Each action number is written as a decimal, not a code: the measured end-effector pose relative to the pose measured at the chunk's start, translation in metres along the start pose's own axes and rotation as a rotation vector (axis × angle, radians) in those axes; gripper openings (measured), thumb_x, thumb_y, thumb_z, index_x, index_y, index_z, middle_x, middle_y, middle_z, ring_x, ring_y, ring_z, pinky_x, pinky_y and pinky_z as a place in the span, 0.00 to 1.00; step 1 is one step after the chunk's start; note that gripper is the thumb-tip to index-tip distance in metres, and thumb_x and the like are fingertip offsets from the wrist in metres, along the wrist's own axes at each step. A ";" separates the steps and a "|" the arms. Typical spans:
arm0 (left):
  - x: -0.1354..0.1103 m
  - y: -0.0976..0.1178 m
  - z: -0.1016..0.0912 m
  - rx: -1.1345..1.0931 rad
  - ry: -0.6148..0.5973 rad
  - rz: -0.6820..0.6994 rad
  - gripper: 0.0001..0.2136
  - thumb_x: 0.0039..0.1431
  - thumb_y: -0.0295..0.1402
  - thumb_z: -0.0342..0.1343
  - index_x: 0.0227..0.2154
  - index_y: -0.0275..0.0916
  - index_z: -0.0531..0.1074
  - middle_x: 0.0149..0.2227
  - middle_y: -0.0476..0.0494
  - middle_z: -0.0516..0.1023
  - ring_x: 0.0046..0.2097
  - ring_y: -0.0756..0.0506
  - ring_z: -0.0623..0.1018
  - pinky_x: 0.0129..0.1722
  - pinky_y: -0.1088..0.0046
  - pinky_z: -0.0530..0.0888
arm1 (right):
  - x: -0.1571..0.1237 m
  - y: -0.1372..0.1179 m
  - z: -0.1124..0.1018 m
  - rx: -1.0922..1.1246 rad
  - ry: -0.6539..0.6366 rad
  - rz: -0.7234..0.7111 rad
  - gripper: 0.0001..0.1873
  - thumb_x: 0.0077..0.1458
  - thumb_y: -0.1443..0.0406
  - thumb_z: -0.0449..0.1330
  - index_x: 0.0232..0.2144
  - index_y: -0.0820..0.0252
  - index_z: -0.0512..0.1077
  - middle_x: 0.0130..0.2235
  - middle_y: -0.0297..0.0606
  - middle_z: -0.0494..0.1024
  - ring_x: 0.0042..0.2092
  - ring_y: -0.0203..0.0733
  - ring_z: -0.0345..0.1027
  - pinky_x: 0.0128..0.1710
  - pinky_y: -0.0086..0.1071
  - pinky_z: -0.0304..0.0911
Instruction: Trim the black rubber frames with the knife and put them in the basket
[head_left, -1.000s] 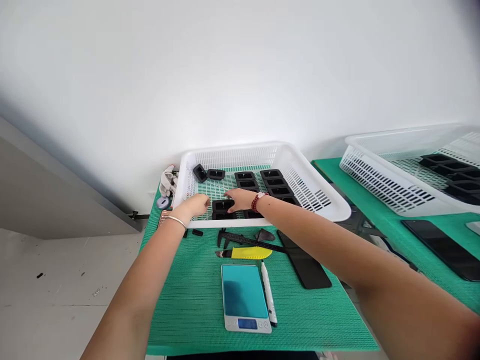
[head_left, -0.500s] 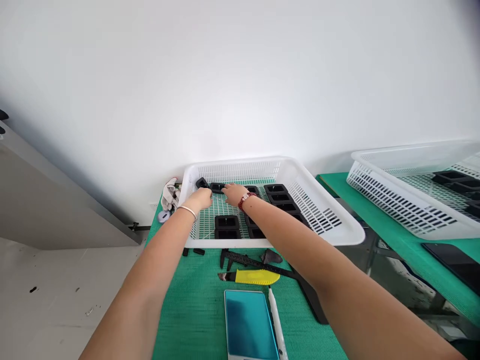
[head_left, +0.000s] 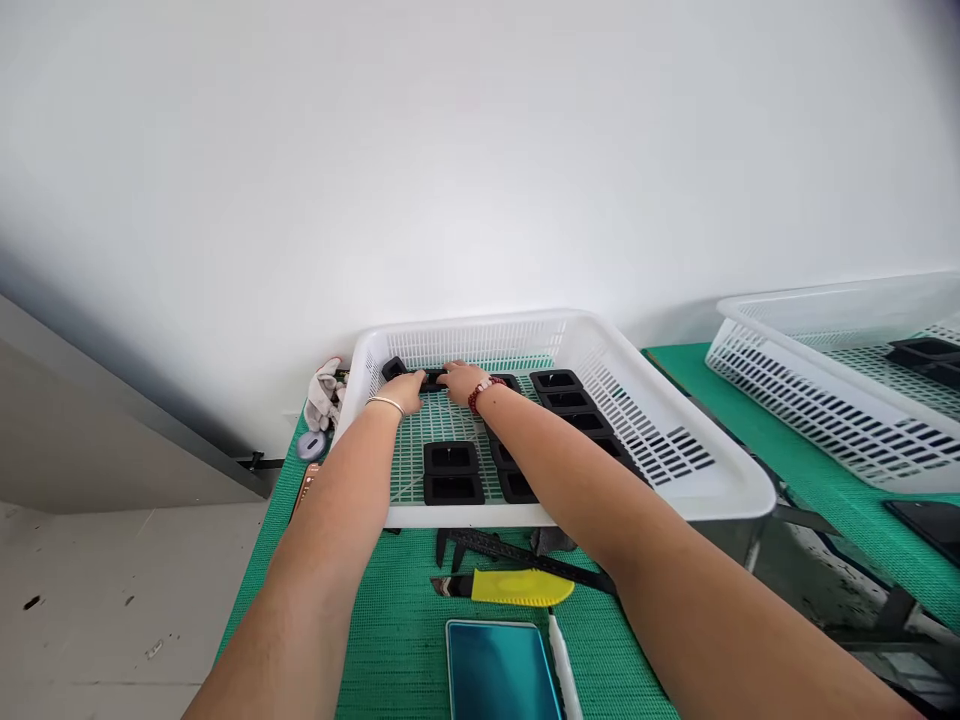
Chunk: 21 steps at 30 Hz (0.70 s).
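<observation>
My left hand (head_left: 406, 391) reaches into the back left of a white plastic basket (head_left: 465, 515), closed around the left end of a black rectangular frame-like part (head_left: 433, 381). From the other side my right hand (head_left: 460, 382) grips the right end of that part, its fingertips partly hidden. Just behind my left hand, another black part (head_left: 393, 368) leans near the basket's left wall. Two such parts (head_left: 452, 458) lie at the front of the basket. More stand in a column (head_left: 566, 399) on the right, and some are partly covered by my right arm.
On the green mat (head_left: 390, 620) in front lie a black caliper (head_left: 517, 555), a yellow utility knife (head_left: 521, 587), a teal-topped flat device (head_left: 501, 670) and a white pen (head_left: 564, 665). A glove (head_left: 324, 395) sits left of the basket. A second white basket (head_left: 810, 400) stands at right.
My left hand has moved to the right, up against the black part beside my right hand. The view has shifted slightly, so the basket appears nearer.
</observation>
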<state>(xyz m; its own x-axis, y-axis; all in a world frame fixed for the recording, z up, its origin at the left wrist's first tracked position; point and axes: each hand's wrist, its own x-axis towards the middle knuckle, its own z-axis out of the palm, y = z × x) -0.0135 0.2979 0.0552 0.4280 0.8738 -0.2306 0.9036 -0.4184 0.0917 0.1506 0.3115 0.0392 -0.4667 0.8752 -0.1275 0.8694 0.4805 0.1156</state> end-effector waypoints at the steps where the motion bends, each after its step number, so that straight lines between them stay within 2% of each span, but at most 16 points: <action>1: 0.001 0.000 0.000 -0.001 0.002 -0.005 0.19 0.61 0.36 0.54 0.53 0.36 0.65 0.53 0.38 0.70 0.51 0.42 0.74 0.49 0.57 0.73 | 0.000 0.001 0.001 -0.002 -0.004 0.002 0.17 0.61 0.58 0.55 0.51 0.57 0.67 0.54 0.42 0.69 0.51 0.42 0.66 0.50 0.44 0.66; 4: 0.002 0.001 0.001 0.012 -0.005 -0.028 0.21 0.56 0.34 0.58 0.53 0.35 0.66 0.54 0.35 0.70 0.53 0.40 0.73 0.51 0.60 0.72 | 0.001 0.002 0.001 -0.005 -0.017 -0.001 0.17 0.61 0.58 0.55 0.51 0.57 0.67 0.55 0.42 0.68 0.51 0.43 0.66 0.51 0.44 0.65; 7: 0.002 0.001 0.000 0.046 -0.026 -0.047 0.20 0.52 0.34 0.61 0.49 0.36 0.71 0.54 0.33 0.70 0.55 0.35 0.70 0.53 0.60 0.70 | 0.002 0.000 0.001 0.000 -0.030 -0.027 0.18 0.61 0.58 0.55 0.52 0.57 0.67 0.54 0.42 0.69 0.51 0.43 0.66 0.51 0.45 0.65; 10: 0.000 -0.001 -0.002 0.076 -0.042 -0.072 0.19 0.50 0.35 0.62 0.46 0.39 0.74 0.53 0.34 0.69 0.56 0.33 0.68 0.54 0.58 0.69 | 0.004 -0.004 -0.001 0.004 -0.022 -0.066 0.17 0.61 0.62 0.54 0.53 0.53 0.67 0.50 0.44 0.72 0.50 0.45 0.67 0.48 0.42 0.65; 14: -0.002 -0.005 -0.003 0.097 -0.039 -0.104 0.20 0.49 0.35 0.62 0.47 0.44 0.75 0.53 0.36 0.67 0.57 0.33 0.67 0.55 0.59 0.67 | 0.005 -0.004 -0.008 -0.016 0.036 -0.091 0.17 0.59 0.67 0.52 0.49 0.52 0.71 0.45 0.46 0.76 0.49 0.49 0.68 0.46 0.40 0.62; 17: -0.003 -0.008 -0.003 0.094 -0.026 -0.098 0.24 0.49 0.35 0.61 0.53 0.48 0.71 0.54 0.36 0.65 0.57 0.32 0.66 0.55 0.57 0.66 | 0.003 0.004 -0.013 -0.038 0.081 -0.091 0.16 0.59 0.66 0.51 0.46 0.54 0.73 0.44 0.47 0.76 0.49 0.50 0.67 0.46 0.41 0.60; 21: -0.003 -0.010 -0.004 0.076 -0.015 -0.078 0.33 0.50 0.35 0.61 0.61 0.51 0.60 0.55 0.34 0.65 0.56 0.32 0.67 0.53 0.56 0.68 | 0.000 0.019 -0.015 -0.072 0.121 -0.069 0.17 0.59 0.66 0.49 0.47 0.57 0.72 0.44 0.50 0.76 0.48 0.53 0.66 0.45 0.42 0.58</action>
<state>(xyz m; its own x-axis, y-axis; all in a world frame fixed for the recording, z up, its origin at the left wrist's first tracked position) -0.0235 0.3004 0.0585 0.3552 0.9010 -0.2490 0.9302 -0.3669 -0.0008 0.1642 0.3218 0.0564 -0.5446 0.8385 -0.0188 0.8229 0.5385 0.1811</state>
